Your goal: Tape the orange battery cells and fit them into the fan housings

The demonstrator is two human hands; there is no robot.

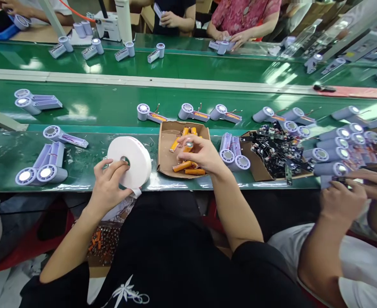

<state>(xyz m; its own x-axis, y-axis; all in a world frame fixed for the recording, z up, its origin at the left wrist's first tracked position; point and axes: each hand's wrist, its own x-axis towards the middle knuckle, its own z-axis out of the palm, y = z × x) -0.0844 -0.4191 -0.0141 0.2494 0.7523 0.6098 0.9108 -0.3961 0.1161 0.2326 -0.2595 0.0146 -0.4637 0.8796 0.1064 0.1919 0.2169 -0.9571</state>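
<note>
My left hand (110,179) grips a big roll of white tape (140,158), fingers at its core hole and thumb near the loose tape end (137,193). The roll stands tilted on the green bench edge. Over a shallow cardboard box (164,164) is my right hand (204,154), its fingers pinched around an orange cylindrical battery (187,146) whose round end faces me. Several more orange batteries (182,166) lie loose in that box. Just right of it, two lilac fan housings (242,162) rest with their handles pointing away.
Lilac housings (49,171) lie at the left. A box of black circuit boards (276,149) stands at right, near a co-worker's hands (344,196). Housings with wires (220,112) line the green conveyor (105,102). Other people work across it. A bin of orange bits (103,246) is below.
</note>
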